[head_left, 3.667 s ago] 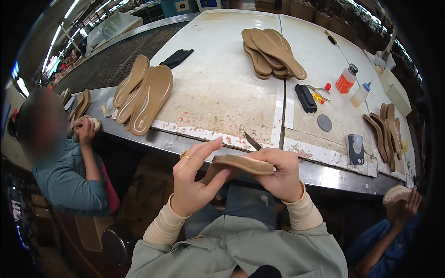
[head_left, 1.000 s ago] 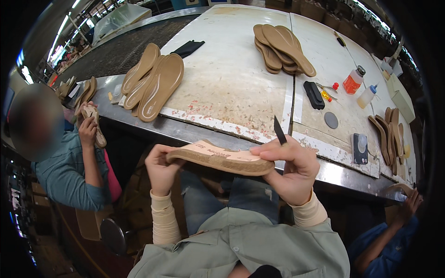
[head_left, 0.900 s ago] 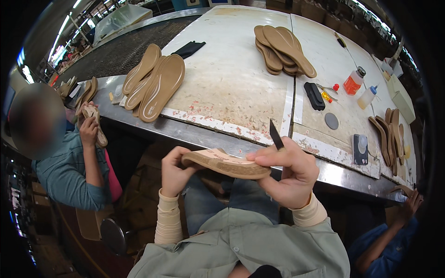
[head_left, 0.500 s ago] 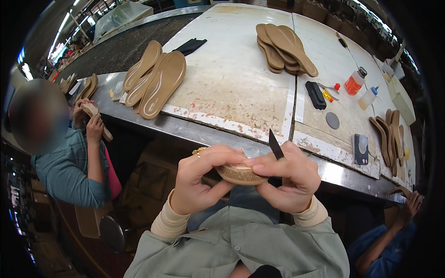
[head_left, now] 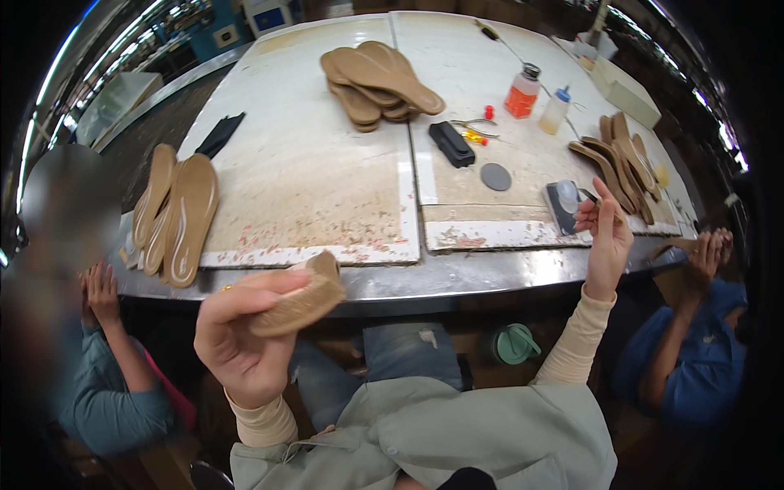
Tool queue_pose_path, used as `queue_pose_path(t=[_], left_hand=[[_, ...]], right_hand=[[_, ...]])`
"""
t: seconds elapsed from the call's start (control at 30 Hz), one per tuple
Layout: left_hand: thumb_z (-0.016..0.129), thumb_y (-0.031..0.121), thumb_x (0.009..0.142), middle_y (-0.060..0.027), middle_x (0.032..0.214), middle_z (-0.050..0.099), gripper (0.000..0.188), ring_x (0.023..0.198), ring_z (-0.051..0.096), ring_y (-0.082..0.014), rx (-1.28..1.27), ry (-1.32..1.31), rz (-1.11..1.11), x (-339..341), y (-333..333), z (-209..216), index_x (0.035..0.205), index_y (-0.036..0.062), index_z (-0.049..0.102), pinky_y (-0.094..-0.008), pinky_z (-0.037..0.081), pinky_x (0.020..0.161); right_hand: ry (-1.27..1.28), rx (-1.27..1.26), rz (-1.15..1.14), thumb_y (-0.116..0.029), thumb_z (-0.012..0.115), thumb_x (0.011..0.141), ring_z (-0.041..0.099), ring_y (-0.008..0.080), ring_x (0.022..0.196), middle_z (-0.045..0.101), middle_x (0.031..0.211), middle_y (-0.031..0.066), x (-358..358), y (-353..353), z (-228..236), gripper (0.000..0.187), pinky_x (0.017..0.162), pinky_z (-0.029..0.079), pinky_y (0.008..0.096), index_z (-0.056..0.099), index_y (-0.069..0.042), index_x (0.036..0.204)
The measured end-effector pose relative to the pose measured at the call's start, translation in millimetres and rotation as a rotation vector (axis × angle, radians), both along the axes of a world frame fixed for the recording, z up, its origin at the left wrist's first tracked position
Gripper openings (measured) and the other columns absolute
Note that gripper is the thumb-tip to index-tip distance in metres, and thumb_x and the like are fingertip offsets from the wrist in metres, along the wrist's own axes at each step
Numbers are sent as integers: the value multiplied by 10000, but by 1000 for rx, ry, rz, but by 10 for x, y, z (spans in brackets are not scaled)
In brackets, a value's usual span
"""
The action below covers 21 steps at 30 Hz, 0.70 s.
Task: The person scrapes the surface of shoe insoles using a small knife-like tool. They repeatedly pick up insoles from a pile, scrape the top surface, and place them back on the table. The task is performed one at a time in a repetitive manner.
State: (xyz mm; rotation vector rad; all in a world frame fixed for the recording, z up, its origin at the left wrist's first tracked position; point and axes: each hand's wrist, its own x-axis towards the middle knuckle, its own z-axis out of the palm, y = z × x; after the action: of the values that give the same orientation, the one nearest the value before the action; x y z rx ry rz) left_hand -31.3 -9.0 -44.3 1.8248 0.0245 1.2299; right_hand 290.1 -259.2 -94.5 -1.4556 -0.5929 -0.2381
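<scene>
Hands parted: left hand (head_left: 245, 339) grips insole (head_left: 298, 298) alone, long axis toward table (head_left: 327, 188); right hand (head_left: 606, 237) raised at table edge, pinching small blade (head_left: 590, 198).

head cam, single view | worn on head, looks down + fwd, fisheye | close over left hand (head_left: 245, 339), worktable (head_left: 327, 188) just beyond fingers (head_left: 261, 290)

You're looking at a couple of containers sitting toward the far right of the table (head_left: 327, 163): a small bottle of orange liquid (head_left: 522, 91) with a dark cap, and just beside it a pale squeeze bottle (head_left: 554, 111) with a blue tip. Further back a cream box (head_left: 625, 91) is lying near the edge; no screens or signs are showing that you can make out.
</scene>
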Motion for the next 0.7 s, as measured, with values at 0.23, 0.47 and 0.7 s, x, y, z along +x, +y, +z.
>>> queue_pose_path(t=[0.23,0.47,0.7], left_hand=[[680,-113,714,-244,1005,673,401,890,650,-305,175,-39,-20,80,117,-5,1058,78,606,-366,500,783],[737,335,851,-237,1012,676,353,887,687,-335,120,-66,-11,29,150,-36,1061,63,656,-381,540,802],[776,324,803,-219,1009,678,379,875,694,-331,110,-131,-1,-1,168,-85,1045,55,664,-411,567,802]], right_hand=[[194,-252,-97,-81,658,905,642,102,708,685,826,63,664,-519,-416,151,612,535,218,667,38,998],[50,-333,-194,-64,696,839,615,78,607,671,704,35,999,-464,-692,104,556,487,209,689,37,859],[-29,-484,-242,-64,695,827,610,86,584,672,684,61,960,-390,-622,118,532,501,239,682,54,826]])
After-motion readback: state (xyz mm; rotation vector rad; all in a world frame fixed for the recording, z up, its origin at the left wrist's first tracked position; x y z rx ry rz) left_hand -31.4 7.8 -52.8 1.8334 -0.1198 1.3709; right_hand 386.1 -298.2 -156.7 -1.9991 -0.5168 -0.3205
